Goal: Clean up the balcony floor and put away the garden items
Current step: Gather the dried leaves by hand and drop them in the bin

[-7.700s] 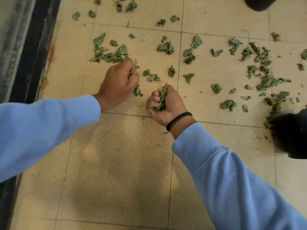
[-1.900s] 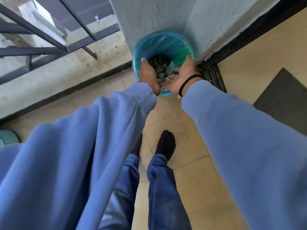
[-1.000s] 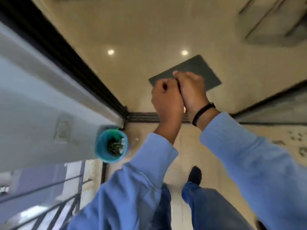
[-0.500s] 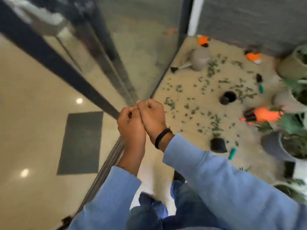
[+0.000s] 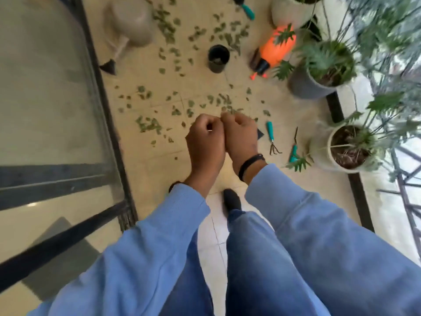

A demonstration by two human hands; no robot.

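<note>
Tiles of pale beige cover the balcony floor [image 5: 148,160], which runs away from me between a glass sliding door [image 5: 45,106] with a dark frame on my left and a metal railing [image 5: 407,201] on my right. Along the railing side stand 3 potted plants; the nearest sits in a white pot [image 5: 323,153], the next in a grey pot [image 5: 305,85]. A beige watering can [image 5: 132,21] lies by the door frame at the far end. An orange spray bottle [image 5: 275,49] lies on its side just beside the grey pot, and a small black pot [image 5: 218,58] stands upright between it and the can. Dry green leaves [image 5: 148,125] are scattered across the tiles. A teal-handled hand rake [image 5: 271,137] and a second teal-handled tool [image 5: 293,151] lie near the white pot. My left grip [image 5: 205,142] and right grip [image 5: 241,137] are both clenched, knuckles touching, holding nothing I can see.
</note>
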